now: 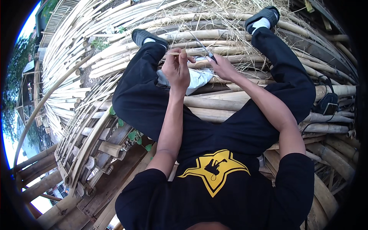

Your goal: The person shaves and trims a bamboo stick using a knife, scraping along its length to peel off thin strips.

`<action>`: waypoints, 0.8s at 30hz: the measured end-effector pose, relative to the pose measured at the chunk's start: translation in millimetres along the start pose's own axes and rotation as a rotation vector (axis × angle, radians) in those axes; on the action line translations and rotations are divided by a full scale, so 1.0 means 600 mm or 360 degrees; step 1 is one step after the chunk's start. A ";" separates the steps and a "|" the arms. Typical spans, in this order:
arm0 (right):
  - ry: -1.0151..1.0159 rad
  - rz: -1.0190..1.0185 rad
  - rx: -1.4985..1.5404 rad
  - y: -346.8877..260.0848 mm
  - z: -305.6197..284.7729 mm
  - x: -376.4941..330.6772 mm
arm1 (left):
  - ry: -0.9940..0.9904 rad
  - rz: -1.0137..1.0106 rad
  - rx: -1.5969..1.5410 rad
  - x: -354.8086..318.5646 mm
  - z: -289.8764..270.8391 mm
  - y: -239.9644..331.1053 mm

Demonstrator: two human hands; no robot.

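My left hand (177, 73) is raised between my knees, its fingers closed on a thin bamboo strip (174, 54). Only a short pale length of the strip shows by the fingertips. To its right, my right hand (225, 69) is wrapped round the dark handle of a knife (199, 42). The slim blade points up and to the left, away from me, and stands apart from the left fingers. Below the hands, a crumpled white plastic bag (200, 79) lies between my legs, partly hidden by the left hand.
I sit on stacked bamboo poles (214, 102), legs spread. Dry shavings (226, 40) litter the poles between my shoes. A small black pouch (327, 101) lies by my right knee. At left, a long curved pole (50, 92) rises past a split-bamboo rack (86, 142).
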State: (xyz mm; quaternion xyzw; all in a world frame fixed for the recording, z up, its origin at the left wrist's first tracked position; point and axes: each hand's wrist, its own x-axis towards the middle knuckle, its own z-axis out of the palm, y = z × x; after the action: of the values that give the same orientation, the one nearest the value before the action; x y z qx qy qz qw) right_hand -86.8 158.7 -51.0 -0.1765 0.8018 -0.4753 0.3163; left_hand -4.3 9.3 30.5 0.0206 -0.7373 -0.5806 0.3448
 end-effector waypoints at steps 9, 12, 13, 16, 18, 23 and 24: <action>0.0038 -0.0072 -0.0784 0.078 0.013 0.010 | -0.0090 -0.0086 0.0057 -0.006 0.004 -0.014; -0.0095 0.0068 -0.0600 0.056 -0.012 0.032 | -0.0072 -0.0104 -0.0051 -0.025 0.018 -0.018; -0.0157 0.0126 -0.0429 0.048 -0.021 0.034 | -0.0069 -0.0111 -0.0045 -0.026 0.013 -0.016; -0.0165 0.0314 -0.0050 0.038 -0.012 0.020 | -0.0216 -0.0137 0.0034 -0.020 0.012 -0.010; -0.0249 0.0455 0.0214 0.033 -0.013 0.025 | -0.0223 -0.0085 0.0000 -0.014 0.009 -0.003; -0.0317 0.0352 0.0160 0.012 -0.004 0.009 | 0.0001 -0.0001 -0.0187 -0.008 -0.003 0.003; -0.0342 0.0360 0.0076 0.015 -0.002 0.012 | 0.0031 -0.0051 -0.0170 -0.005 0.000 0.002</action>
State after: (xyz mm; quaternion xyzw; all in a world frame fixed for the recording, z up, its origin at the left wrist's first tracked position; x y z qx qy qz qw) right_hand -92.6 159.7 -60.7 -0.1273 0.7665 -0.4339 0.4561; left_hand -1.7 10.9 30.0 0.0197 -0.7015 -0.6243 0.3431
